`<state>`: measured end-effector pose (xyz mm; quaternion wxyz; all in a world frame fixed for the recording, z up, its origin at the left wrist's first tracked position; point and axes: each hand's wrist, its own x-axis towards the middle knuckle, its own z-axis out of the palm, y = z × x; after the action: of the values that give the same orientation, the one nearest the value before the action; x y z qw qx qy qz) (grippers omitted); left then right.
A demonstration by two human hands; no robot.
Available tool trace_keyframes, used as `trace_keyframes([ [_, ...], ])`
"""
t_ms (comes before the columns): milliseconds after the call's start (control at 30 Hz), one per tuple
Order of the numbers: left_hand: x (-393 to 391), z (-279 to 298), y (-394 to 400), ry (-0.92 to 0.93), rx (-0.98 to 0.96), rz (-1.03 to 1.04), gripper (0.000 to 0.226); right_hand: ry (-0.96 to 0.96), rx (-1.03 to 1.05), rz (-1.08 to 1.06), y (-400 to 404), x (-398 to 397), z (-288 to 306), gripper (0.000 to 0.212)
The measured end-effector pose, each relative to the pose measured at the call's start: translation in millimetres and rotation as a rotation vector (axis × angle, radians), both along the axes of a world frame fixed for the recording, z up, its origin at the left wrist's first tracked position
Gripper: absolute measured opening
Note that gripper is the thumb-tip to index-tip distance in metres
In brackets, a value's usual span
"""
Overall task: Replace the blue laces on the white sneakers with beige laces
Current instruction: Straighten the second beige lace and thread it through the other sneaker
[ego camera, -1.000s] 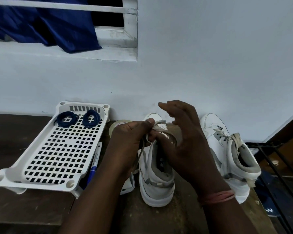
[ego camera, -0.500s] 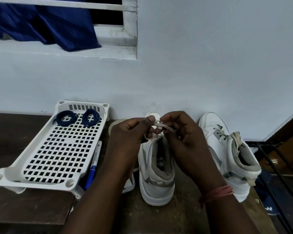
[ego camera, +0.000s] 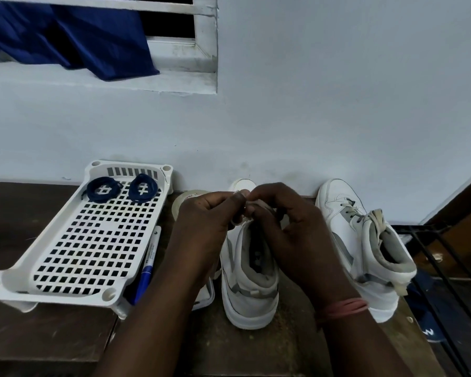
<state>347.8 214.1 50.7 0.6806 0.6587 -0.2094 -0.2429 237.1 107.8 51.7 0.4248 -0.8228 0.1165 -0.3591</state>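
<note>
Two white high-top sneakers stand on the dark wooden table against the wall. Over the middle sneaker [ego camera: 252, 284] my left hand [ego camera: 201, 221] and my right hand [ego camera: 291, 227] meet, both pinching its beige lace [ego camera: 252, 204] just above the tongue. Most of that lace is hidden by my fingers. The right sneaker [ego camera: 365, 248] carries a beige lace [ego camera: 377, 217] tied at the top. Two coiled blue laces [ego camera: 102, 189] [ego camera: 143, 187] lie at the far end of a white perforated tray [ego camera: 74, 268].
A blue-and-white marker [ego camera: 147, 268] lies between the tray and my left arm. A tape roll [ego camera: 186, 198] sits by the wall behind my left hand. A black metal rack [ego camera: 446, 254] stands off the table's right edge. Blue cloth [ego camera: 74, 36] hangs at the window.
My right hand went from spread fingers above the shoe to a tight pinch against my left hand on the lace. Both hands now sit slightly closer together.
</note>
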Motion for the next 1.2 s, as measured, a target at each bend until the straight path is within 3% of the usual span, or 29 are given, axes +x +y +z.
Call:
trace_keyframes([
  [233,-0.7,-3.3,-2.0,-0.049,0.035,-0.019,0.024,0.055,-0.31,-0.091,-2.0,-0.5,-2.1,0.015],
  [367,-4.9,-2.0,-2.3,-0.055,-0.002,-0.013,0.019,0.053,-0.242,-0.052,-3.2,0.2,-0.4,0.007],
  [567,-6.3,-0.2,-1.5,-0.036,-0.026,-0.093,0.023,-0.052,0.134,-0.043,0.8,1.0,1.9,0.004],
  [800,-6.2,0.7,-2.6,-0.306,0.047,-0.106,0.02,-0.091,0.363,0.012,-4.4,7.6,-3.9,0.006],
  [1000,-10.3,-2.7,-7.0,-0.393,0.079,-0.047,0.022,-0.091,0.397,0.031,-3.8,7.1,-3.0,0.008],
  [1200,-9.7,0.4,-5.8,-0.23,0.061,-0.016,0.026,0.0,0.149,0.088,-6.8,3.4,-3.7,0.013],
])
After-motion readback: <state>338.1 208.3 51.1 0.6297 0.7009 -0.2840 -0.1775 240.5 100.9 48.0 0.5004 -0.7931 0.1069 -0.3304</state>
